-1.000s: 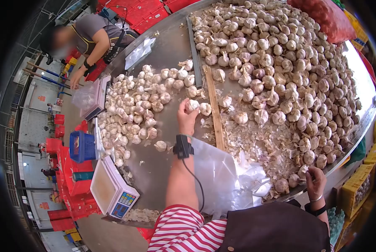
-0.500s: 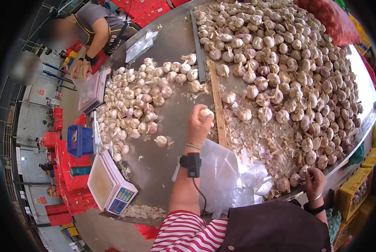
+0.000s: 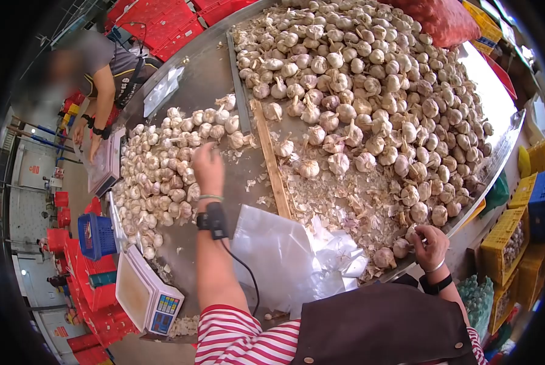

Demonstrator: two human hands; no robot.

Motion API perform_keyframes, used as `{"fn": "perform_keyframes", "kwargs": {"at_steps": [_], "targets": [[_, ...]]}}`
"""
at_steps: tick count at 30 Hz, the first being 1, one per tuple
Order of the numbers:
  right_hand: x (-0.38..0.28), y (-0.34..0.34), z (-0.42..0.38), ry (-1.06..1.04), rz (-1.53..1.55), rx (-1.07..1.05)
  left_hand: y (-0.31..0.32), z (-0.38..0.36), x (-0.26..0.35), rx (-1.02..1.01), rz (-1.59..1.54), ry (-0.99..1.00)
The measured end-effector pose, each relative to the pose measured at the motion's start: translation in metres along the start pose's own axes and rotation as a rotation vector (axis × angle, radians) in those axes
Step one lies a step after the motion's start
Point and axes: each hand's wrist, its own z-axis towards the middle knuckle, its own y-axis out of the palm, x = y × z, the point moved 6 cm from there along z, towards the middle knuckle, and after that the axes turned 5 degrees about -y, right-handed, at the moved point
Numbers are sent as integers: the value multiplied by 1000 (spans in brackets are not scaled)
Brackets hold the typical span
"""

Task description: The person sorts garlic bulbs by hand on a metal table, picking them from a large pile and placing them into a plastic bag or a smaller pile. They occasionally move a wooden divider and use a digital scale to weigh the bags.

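Left hand hovers at the garlic heap, grip hidden; right hand curls against a bulb near the edge of the table, hold unclear; bulbs seem light, firm, papery; pinch their sides.

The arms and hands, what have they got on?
Striped red-and-white sleeves. The left hand has a thin pale band and a strapped black box with a black cable at the wrist; the right hand has a shiny bangle and black strap.
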Motion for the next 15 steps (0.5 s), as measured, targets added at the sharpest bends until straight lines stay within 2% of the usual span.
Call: {"fn": "perform_keyframes", "kwargs": {"at_steps": [1,2,4,5,7,11,13,15], "targets": [[-1,0,0,-3,-6,8,31,-8,13,-122,-130,21],[-1,0,0,6,3,-3,52,-20,45,-218,-170,144],[-1,-1,0,6,1,-17,94,-42,87,-375,14,300],[-1,0,1,-1,5,-36,110,-51,96,-347,53,369],[-4,-3,2,-26,0,-8,128,-57,109,-423,237,285],[0,-2,1,-22,8,15,126,-51,119,-438,67,234],[1,-4,0,-51,-3,54,113,-62,116,-636,-444,-151],[4,-5,-2,-57,6,60,108,-82,133,-558,-220,364]]}}
